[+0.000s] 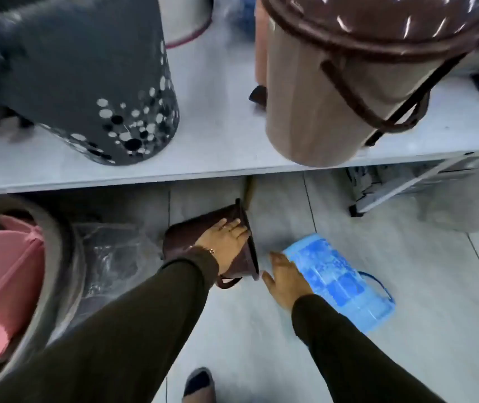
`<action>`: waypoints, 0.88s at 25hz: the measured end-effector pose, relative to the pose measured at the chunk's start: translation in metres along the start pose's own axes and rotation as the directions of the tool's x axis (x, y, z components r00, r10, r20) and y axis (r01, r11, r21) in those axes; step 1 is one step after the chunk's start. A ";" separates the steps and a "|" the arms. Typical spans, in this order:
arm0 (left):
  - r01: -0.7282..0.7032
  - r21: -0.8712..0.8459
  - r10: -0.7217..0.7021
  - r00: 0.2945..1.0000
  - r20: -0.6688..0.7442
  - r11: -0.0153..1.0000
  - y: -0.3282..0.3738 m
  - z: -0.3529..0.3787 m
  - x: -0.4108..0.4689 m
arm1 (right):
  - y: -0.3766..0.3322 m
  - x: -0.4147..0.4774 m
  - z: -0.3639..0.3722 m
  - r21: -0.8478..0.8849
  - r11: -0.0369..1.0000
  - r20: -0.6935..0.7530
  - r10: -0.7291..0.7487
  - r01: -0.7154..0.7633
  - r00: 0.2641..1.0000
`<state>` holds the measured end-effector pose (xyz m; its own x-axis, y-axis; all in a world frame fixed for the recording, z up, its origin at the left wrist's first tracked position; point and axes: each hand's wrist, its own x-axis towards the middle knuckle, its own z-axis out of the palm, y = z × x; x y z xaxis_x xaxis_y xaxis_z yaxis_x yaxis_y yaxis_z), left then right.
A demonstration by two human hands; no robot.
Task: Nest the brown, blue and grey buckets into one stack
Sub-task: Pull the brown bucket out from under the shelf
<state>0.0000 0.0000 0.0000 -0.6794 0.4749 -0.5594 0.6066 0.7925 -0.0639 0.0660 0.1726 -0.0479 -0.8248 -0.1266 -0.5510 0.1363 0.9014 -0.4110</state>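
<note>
Both buckets lie on their sides on the floor [348, 359], under the counter [218, 170] edge. Left hand [226, 242] is flat on the brown bucket [180, 237], fingers [236, 228] spread over its wall toward the rim, pressing more than gripping; no closed hold visible. Right hand [286, 280] is open, its fingers [270, 279] against the near end of the blue bucket [340, 274], which looks like its base end; not clenched on anything. The buckets sit just beside each other, with the brown one's rim toward the right hand.

Grey bucket: can't tell which one it is; a dark dotted bin [87, 82] stands on the counter above the fingers.

Risks:
- Round buckets on their sides can roll away under a flat palm.
- The blue bucket's loose handle [377, 283], beyond the fingers, could snag when lifted.
- Wrong nesting order could jam them.
- Rising could knock the counter edge overhead.
</note>
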 end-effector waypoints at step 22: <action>0.068 -0.200 -0.047 0.993 0.104 0.977 -0.032 0.158 -0.054 | -0.064 0.046 0.108 -0.413 0.813 0.221 -0.348 0.411 0.911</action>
<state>0.0826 -0.1113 -0.0987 -0.6605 0.3943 -0.6390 0.4641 0.8834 0.0654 0.0784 0.0640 -0.1258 -0.6777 -0.5208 -0.5191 -0.4549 0.8516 -0.2605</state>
